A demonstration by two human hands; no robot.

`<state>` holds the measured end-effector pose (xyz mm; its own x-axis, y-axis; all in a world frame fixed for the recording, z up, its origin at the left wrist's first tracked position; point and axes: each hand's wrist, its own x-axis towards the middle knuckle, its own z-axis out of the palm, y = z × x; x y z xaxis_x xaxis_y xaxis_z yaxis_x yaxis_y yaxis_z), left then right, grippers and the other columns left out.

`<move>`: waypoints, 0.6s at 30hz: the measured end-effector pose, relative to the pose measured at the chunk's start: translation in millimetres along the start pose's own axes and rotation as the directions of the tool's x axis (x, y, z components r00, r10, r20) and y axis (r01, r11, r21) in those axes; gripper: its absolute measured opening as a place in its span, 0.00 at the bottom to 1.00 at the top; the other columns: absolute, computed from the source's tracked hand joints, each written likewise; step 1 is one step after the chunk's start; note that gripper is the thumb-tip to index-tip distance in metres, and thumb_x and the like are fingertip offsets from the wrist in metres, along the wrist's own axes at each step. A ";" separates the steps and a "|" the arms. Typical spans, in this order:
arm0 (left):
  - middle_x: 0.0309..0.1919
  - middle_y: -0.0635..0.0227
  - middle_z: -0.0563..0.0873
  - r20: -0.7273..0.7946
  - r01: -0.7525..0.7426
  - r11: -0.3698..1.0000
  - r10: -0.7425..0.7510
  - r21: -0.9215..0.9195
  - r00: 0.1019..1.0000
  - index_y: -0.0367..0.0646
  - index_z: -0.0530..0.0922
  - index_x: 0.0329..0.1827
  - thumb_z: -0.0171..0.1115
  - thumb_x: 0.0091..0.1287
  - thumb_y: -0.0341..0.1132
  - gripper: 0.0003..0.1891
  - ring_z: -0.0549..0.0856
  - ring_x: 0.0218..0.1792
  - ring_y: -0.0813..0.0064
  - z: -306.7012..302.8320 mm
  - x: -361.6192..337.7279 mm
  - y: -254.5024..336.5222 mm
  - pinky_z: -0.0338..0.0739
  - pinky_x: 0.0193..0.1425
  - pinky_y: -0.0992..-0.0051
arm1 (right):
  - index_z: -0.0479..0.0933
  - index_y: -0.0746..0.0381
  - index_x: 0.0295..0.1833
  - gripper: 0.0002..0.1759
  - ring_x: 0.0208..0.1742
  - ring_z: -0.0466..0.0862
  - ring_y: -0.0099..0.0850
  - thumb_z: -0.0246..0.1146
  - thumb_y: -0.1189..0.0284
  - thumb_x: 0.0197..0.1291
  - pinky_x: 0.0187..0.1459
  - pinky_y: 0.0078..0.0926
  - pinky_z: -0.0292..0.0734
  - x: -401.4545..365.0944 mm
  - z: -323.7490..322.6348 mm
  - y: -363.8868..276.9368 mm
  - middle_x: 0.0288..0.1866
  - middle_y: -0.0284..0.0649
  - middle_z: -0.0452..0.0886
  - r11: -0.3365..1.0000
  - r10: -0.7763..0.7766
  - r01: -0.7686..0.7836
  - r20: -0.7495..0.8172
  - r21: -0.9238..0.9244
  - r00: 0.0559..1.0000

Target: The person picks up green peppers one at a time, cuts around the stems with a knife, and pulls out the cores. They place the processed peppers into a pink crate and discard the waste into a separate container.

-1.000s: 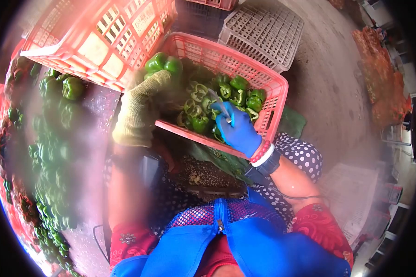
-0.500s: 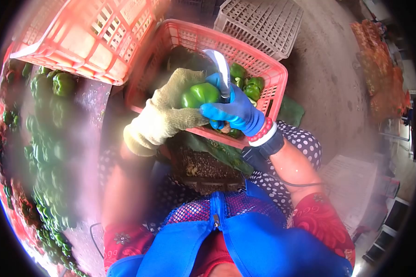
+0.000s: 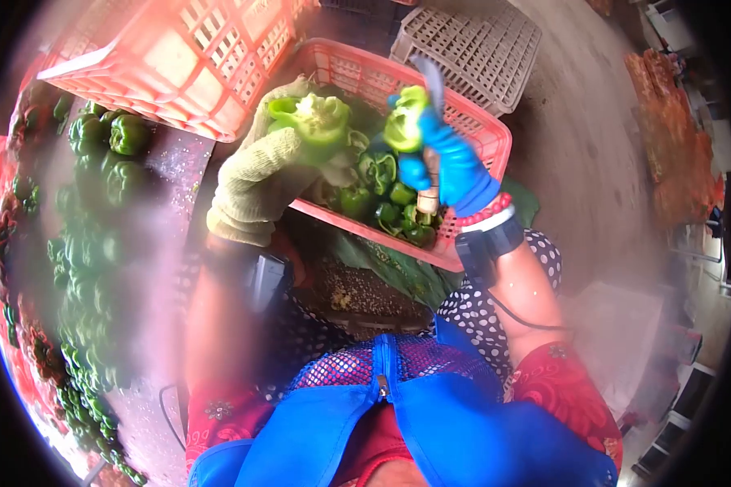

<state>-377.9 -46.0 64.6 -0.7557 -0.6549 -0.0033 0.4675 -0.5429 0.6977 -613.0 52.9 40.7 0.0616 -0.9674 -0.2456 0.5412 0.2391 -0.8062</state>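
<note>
My left hand (image 3: 256,174), in a cream knit glove, grips an opened green bell pepper (image 3: 321,122) with its pale, seedy inside showing. In a blue glove, my right hand (image 3: 459,170) is closed round the wooden handle (image 3: 429,185) of a knife (image 3: 433,85); its blade points up and looks blurred. That same hand also holds a cut piece of green pepper (image 3: 404,122) against its fingers. Both hands are over a red plastic crate (image 3: 483,130). Cut green peppers (image 3: 378,172) lie inside the crate, beneath and between the hands.
A larger red crate (image 3: 179,65) stands tilted at upper left. Whole green peppers (image 3: 128,134) cover the surface on the left, partly blurred. Behind the crate is a grey slatted crate (image 3: 471,49). Orange-red sacks (image 3: 666,134) stand at far right, beyond the floor (image 3: 581,162).
The whole pepper held between both hands is now in two parts. My hands have moved apart, the left with the larger part, the right with a piece and the knife.
</note>
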 end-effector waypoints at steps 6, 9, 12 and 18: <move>0.58 0.59 0.80 -0.216 -0.075 0.972 0.124 0.222 0.969 0.42 0.61 0.76 0.69 0.71 0.36 0.34 0.83 0.55 0.68 12.4 15.2 -34.6 0.79 0.64 0.66 | 0.74 0.58 0.61 0.34 0.20 0.79 0.24 0.68 0.41 0.65 0.20 0.24 0.76 -4.0 23.7 37.5 0.33 0.34 0.80 0.988 0.157 -0.152 -0.236 0.038 0.959; 0.63 0.60 0.80 -0.181 -0.056 0.934 0.127 0.352 0.975 0.48 0.59 0.83 0.68 0.71 0.33 0.39 0.81 0.62 0.68 23.7 17.1 -47.0 0.76 0.69 0.64 | 0.79 0.56 0.56 0.20 0.25 0.82 0.29 0.64 0.52 0.72 0.25 0.27 0.77 -4.6 34.5 48.8 0.35 0.36 0.85 0.959 -0.006 0.016 -0.036 0.284 0.999; 0.67 0.61 0.78 -0.064 -0.052 0.848 0.101 0.527 0.993 0.43 0.56 0.84 0.70 0.70 0.34 0.42 0.79 0.61 0.72 18.8 19.6 -48.8 0.76 0.66 0.69 | 0.81 0.60 0.52 0.14 0.27 0.83 0.28 0.64 0.60 0.72 0.28 0.26 0.79 -2.9 26.5 31.2 0.37 0.37 0.86 0.975 -0.037 0.081 -0.212 0.205 0.977; 0.53 0.63 0.86 -0.123 0.081 0.568 0.036 0.819 0.992 0.40 0.72 0.69 0.72 0.71 0.44 0.30 0.84 0.51 0.75 21.7 18.5 -46.3 0.80 0.56 0.71 | 0.71 0.62 0.71 0.27 0.28 0.82 0.22 0.60 0.58 0.74 0.27 0.22 0.77 -16.5 27.9 9.5 0.39 0.33 0.80 0.900 -0.114 -0.048 -0.340 -0.434 0.934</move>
<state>-423.5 -21.5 47.8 -0.6765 -0.7334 -0.0660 -0.1711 0.0693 0.9828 -585.4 68.8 52.1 -0.2888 -0.9022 -0.3203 0.1202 0.2978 -0.9470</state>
